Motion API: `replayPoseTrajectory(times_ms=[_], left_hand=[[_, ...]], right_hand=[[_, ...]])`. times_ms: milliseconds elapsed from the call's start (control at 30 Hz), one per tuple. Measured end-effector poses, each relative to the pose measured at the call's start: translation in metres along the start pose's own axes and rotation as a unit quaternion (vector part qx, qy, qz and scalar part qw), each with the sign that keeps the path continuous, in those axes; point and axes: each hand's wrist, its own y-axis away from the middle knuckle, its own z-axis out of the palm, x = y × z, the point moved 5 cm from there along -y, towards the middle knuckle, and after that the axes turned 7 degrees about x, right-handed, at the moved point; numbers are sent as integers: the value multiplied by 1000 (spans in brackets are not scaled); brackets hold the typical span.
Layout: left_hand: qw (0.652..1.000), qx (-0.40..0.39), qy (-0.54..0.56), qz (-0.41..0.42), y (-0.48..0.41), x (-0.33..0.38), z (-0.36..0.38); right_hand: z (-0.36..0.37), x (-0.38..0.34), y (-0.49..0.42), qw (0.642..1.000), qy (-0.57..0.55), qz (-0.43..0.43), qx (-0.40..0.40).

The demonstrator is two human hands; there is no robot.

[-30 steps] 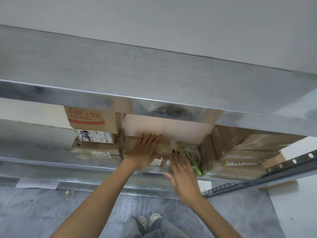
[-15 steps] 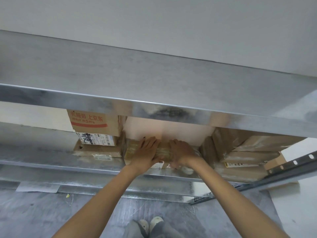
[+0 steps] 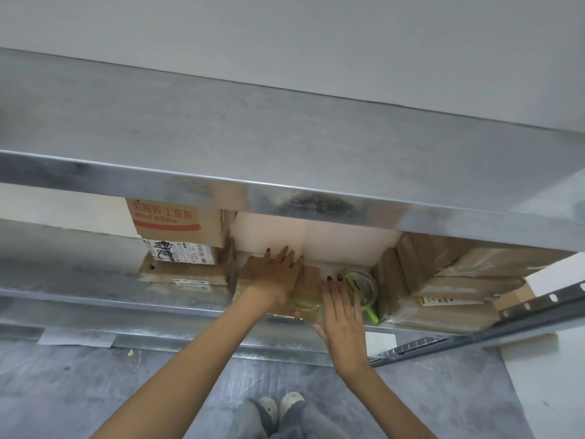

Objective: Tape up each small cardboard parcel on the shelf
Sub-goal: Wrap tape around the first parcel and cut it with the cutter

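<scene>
Head camera, middle of the frame: the fingers (image 3: 286, 256) of the left hand (image 3: 278, 278) are fanned wide and flat, dark nails pointing at the pale back wall. They pin the small flat brown cardboard parcel (image 3: 251, 269) to the grey metal shelf (image 3: 158, 307). Nothing gripped there, just weight.

Right of it, the right hand (image 3: 340, 313) lies palm down across the parcel's right end, fingers (image 3: 334, 288) straight and close together. A glossy clear tape strip (image 3: 304, 304) shows between the two hands. The right fingertips sit just beside the clear tape roll on its green dispenser (image 3: 361, 288), which lies on the shelf, unheld.

This looks like the rub-down of the strip. To do it well, the left hand bears down so the parcel can't skate on slick metal. The right palm sweeps along the strip and over the front edge, pushing out bubbles and steering clear of the roll.

Both forearms stretch out nearly straight from the lower left and lower right of the frame, meeting under the shiny lip of the upper shelf (image 3: 285, 191).
</scene>
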Motion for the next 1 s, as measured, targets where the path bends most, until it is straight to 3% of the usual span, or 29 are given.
replayPoseTrajectory(times_ms=[100,200,367,500,600,733,900,1000], left_hand=[[1000,6,7,-4,0,0,4],[1000,25,14,-1,1,1,9],[998,64,3,17,5,1,6],[995,95,-16,21,13,2,9],[992,118,-15,33,18,3,11],[988,148,-15,46,22,-8,5],[992,105,52,43,10,-17,-13],[993,96,51,42,1,-15,-21]], right_hand=[[-3,-1,6,999,-32,-6,38],[-7,0,-4,998,-49,5,25],[-1,6,-51,988,-56,-40,-135],[-12,8,-81,950,-63,-62,-298],[-25,12,-82,930,-85,-66,-352],[-33,8,-82,965,-99,-86,-227],[-28,4,-74,988,-86,-115,-54],[-31,2,-57,994,-79,-81,-11]])
